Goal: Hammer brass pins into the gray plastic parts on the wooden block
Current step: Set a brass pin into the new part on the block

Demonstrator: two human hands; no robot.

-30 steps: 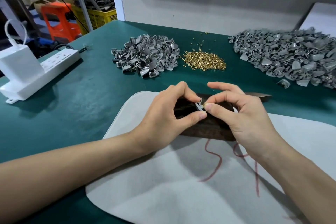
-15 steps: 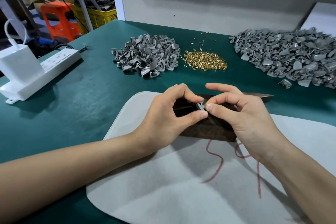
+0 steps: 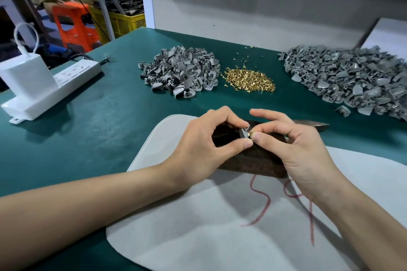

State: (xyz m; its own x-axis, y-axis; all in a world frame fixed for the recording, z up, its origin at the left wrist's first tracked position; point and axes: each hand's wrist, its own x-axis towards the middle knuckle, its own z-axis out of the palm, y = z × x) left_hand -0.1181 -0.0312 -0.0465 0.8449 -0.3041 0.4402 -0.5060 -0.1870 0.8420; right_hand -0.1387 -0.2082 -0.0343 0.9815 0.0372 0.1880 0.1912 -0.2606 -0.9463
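Head view: a dark wooden block [image 3: 253, 160] lies on a pale mat [image 3: 198, 237] at the near side of a green table [image 3: 99, 127]. Bare tabletop runs left to a white power strip [image 3: 55, 90]. On the far side lie a small gray-part heap [image 3: 180, 71], a brass-pin heap [image 3: 250, 80] and a large gray-part heap [image 3: 352, 77]. Over the block, the left hand [image 3: 202, 145] pinches a gray plastic part [image 3: 243, 132]. The right hand [image 3: 295, 149] pinches a brass pin [image 3: 250, 134] against it, its other fingers lifted.

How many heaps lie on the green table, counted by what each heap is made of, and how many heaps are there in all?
Heaps of gray plastic parts: 2
Heaps of brass pins: 1
Total: 3 heaps
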